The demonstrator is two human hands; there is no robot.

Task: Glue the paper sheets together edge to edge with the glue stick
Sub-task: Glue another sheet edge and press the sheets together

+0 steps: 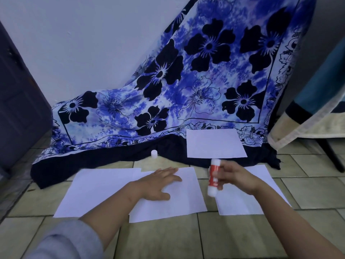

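Observation:
Several white paper sheets lie on the tiled floor. A left sheet [97, 191] and a middle sheet [179, 202] overlap along one edge, and my left hand [158, 184] rests flat on the middle one with fingers spread. A right sheet [240, 204] lies apart, a narrow strip of tile between it and the middle sheet. Above that gap my right hand [235, 176] holds a red and white glue stick [213, 177] roughly upright. Its white cap [154, 153] stands on the floor behind the sheets. A further sheet [214, 143] lies on the cloth's dark hem.
A blue flowered cloth [186, 90] drapes from the wall down onto the floor behind the sheets. A dark door [16, 101] stands at the left. At the right a covered piece of furniture [313, 118] with a dark leg [332, 156] reaches the floor.

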